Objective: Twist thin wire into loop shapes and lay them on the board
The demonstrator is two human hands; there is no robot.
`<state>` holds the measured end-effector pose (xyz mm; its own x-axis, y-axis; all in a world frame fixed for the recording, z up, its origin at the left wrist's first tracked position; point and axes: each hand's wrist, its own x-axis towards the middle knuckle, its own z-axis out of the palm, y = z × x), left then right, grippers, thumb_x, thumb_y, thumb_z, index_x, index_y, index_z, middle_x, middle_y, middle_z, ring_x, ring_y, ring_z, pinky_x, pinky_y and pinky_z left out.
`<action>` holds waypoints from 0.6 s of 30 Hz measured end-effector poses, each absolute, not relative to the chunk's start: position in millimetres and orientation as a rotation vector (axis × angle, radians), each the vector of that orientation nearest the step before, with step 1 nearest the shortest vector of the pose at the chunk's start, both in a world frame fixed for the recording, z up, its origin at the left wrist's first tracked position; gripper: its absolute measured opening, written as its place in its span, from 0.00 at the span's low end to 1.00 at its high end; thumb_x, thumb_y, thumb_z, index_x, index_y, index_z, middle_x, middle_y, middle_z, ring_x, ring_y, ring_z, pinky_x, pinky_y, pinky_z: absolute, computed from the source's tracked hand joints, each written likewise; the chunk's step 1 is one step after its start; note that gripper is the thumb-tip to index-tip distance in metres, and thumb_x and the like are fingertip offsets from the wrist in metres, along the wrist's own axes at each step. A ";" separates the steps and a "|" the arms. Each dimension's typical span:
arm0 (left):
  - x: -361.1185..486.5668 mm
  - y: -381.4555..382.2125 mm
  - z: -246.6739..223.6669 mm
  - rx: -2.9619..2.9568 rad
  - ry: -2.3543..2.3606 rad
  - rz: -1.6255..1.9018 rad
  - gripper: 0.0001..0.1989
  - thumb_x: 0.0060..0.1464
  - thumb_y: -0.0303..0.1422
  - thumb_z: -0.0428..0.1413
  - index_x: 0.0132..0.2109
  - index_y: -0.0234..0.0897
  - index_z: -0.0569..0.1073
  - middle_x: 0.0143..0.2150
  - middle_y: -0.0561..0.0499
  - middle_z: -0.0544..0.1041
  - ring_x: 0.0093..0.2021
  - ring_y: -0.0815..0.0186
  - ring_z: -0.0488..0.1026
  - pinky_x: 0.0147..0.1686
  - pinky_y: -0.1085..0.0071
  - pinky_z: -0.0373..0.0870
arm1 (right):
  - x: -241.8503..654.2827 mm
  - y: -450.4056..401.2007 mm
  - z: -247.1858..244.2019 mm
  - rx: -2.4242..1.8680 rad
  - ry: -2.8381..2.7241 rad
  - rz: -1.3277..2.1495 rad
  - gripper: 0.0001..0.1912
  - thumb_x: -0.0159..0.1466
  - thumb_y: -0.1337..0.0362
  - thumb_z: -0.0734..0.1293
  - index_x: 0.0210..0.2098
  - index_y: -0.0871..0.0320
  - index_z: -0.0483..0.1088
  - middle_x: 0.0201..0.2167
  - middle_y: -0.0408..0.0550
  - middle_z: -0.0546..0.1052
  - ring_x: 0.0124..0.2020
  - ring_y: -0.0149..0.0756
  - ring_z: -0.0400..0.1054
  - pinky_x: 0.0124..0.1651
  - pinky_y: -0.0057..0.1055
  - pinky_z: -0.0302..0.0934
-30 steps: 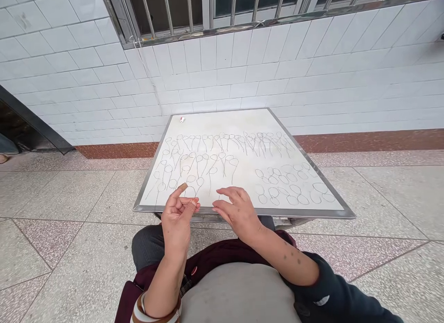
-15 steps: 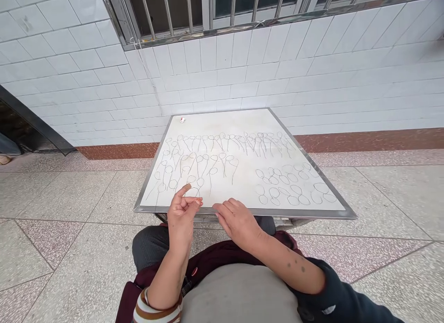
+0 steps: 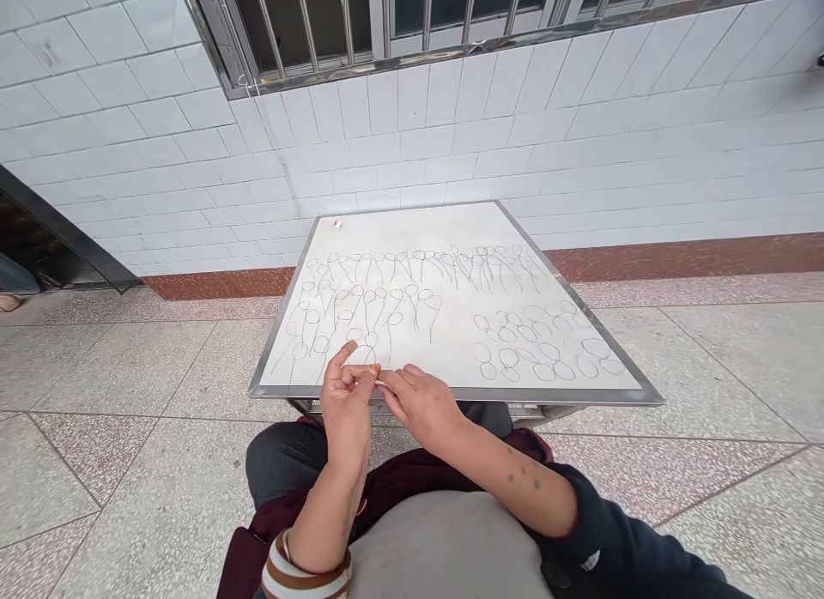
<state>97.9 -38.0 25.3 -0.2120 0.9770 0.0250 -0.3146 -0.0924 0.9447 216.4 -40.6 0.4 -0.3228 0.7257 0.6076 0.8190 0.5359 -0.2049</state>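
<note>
"White tabletop [image 3: 444,226], metal edging [image 3: 451,395]: how many hands appear at its near side?"

"Two. The left hand [image 3: 348,410] pinches one thin wire loop [image 3: 366,347] between thumb and fingertips, with one finger raised apart from that pinch. The loop shows just beyond the fingers, over the near edge of the tabletop."

"And the right hand [image 3: 426,410]?"

"Its fingers lie close together, little opened, their tips meeting those of the left. A small pale spot shows at the contact; whether the right hand itself grips wire, one cannot tell."

"Count the remaining specimens."

"Tailed wire loops [image 3: 390,341] lie in a dense far row and looser groups toward the near left; they overlap too much for an exact count. Plain wire rings [image 3: 508,349], likewise numerous and partly overlapping, occupy the near right. One small white-and-red object [image 3: 338,226] sits near the far left corner."
</note>
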 end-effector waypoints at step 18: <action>106.2 -39.8 20.7 0.948 1.122 1.503 0.22 0.50 0.30 0.60 0.54 0.38 0.70 0.28 0.55 0.75 0.38 0.68 0.73 0.45 0.69 0.67 | 222.1 -41.4 -9.1 -1.364 -2.003 0.111 0.12 0.69 0.64 0.56 0.36 0.57 0.70 0.23 0.42 0.72 0.24 0.29 0.63 0.26 0.26 0.46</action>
<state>106.2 -39.8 20.7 -0.1998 0.9795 0.0257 -0.2538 -0.0771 0.9642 222.1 -41.4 -9.1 -0.1999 0.8448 0.4964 0.7847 0.4414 -0.4352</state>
